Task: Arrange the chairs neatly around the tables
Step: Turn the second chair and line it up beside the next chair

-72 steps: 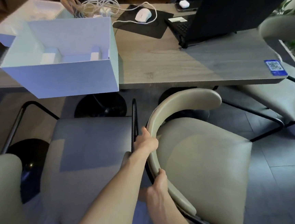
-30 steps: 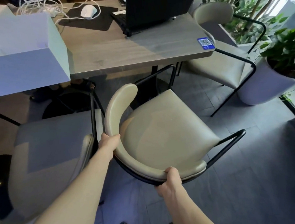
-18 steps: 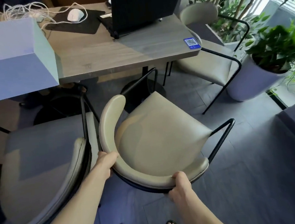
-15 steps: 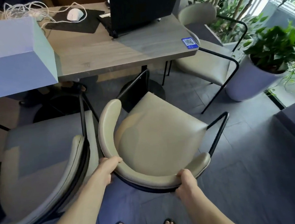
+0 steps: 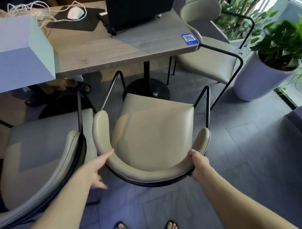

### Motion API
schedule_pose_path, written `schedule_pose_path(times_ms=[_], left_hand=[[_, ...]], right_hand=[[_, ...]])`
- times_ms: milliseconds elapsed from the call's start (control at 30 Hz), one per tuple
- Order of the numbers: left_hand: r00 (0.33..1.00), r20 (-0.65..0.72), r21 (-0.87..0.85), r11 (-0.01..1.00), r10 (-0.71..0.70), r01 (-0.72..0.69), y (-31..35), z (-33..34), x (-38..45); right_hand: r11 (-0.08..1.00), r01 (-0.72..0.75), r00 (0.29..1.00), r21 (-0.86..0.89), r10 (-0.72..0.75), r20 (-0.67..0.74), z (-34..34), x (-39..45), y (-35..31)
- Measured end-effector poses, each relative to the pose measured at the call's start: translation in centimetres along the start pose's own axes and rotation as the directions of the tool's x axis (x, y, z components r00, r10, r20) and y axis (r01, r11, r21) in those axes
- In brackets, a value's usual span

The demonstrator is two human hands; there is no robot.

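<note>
I have the chair (image 5: 154, 137) at frame centre, facing the worktop (image 5: 122, 49), my right hand (image 5: 199, 165) clamped on its backrest and my left hand (image 5: 91, 171) spread loose beside it, so a one-sided push could swing it into the neighbouring chair (image 5: 45, 151).

Café or shared-work premises: blue QR-code sticker (image 5: 189, 39) on grey wooden table (image 5: 122, 49), matching beige padded chairs (image 5: 153, 132), large potted plants (image 5: 285, 47).
</note>
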State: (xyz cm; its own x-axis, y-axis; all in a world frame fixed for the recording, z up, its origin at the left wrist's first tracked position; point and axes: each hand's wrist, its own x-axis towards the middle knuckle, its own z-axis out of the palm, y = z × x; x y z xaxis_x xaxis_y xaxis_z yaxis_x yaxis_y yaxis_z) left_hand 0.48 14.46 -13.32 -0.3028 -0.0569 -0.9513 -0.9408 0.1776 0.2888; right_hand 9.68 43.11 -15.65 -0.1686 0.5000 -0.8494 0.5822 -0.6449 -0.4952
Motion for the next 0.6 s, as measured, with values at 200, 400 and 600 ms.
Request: schedule_pose_path(times_ms=[200, 400, 600], left_hand=[[0.955, -0.191, -0.115, 0.961, 0.226, -0.250, 3.1, 1.2, 1.9], [0.949, -0.234, -0.163, 0.954, 0.210, -0.252, 1.9, 1.4, 2.9], [0.980, -0.179, -0.189, 0.974, 0.088, -0.122, -0.7, 1.5, 3.4]], right_hand=[[1.000, -0.008, 0.993, 0.001, 0.008, -0.114, 1.7, -0.8, 3.0], [0.998, 0.037, 0.984, -0.058, -0.046, -0.171, 1.3, 1.1, 2.4], [0.973, 0.125, 0.975, -0.193, -0.157, -0.159, 1.1, 2.7, -0.5]])
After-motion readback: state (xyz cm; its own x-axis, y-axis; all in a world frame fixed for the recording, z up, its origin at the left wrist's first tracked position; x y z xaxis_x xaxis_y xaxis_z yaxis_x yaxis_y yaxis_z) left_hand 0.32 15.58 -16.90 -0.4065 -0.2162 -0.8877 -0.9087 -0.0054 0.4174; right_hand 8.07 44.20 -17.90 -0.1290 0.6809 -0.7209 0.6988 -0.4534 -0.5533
